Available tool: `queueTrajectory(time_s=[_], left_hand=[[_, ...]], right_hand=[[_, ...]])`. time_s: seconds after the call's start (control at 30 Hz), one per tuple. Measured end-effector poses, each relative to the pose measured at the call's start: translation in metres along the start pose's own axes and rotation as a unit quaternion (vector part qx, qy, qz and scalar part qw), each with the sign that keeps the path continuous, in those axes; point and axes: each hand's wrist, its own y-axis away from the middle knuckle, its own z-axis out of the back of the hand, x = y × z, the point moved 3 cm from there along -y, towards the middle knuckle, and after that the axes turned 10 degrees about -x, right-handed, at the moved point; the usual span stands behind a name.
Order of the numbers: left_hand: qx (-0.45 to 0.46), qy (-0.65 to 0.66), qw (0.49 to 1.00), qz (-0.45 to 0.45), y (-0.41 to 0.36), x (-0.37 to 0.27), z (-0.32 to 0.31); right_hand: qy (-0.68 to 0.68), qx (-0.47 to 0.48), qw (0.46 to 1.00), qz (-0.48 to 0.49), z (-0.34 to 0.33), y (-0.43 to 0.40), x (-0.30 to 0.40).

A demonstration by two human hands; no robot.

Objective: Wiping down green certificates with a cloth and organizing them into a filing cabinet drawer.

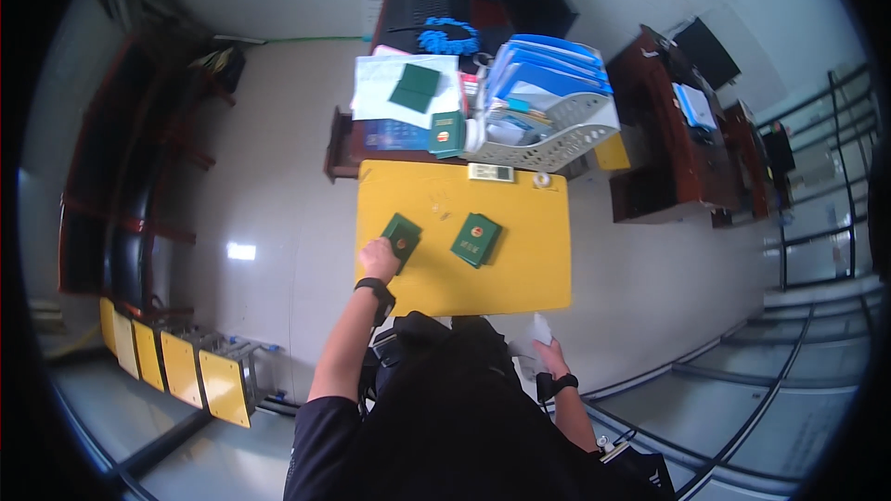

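Observation:
My left hand (379,259) rests on the near left edge of a stack of green booklets (406,235) on the yellow tabletop (522,278); whether its fingers grip them is unclear. A second stack of green booklets (476,240), with an emblem on the top cover, lies to the right, slightly fanned. My right hand (552,356) is low beside my body, off the table's near edge, holding crumpled white paper (536,337). Small scraps (440,209) lie between and beyond the stacks. A remote control (491,172) and a roll of tape (541,180) sit at the far edge.
Beyond stands a dark red desk (348,146) with papers (372,87), an open green cover (415,88), more green booklets (446,133) and a perforated file holder (557,142) with blue folders (550,66). Yellow-topped stools (224,387) stand lower left, black chairs (115,188) at left.

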Motion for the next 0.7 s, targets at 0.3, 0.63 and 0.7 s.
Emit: queueTrajectory(time_s=[0.3,0.63,0.7], left_hand=[[-0.079,0.234,0.954,-0.173,0.003,-0.096,0.066],[0.413,0.475,0.776,-0.019,0.047,-0.232,-0.074],[0.451,0.441,0.776,-0.007,0.060,-0.242,-0.099]], right_hand=[[0.007,-0.062,0.997,-0.054,0.008,0.006,-0.036],[-0.056,-0.197,0.978,0.026,0.038,0.012,-0.026],[-0.041,-0.221,0.972,0.074,0.044,0.010,0.006]])
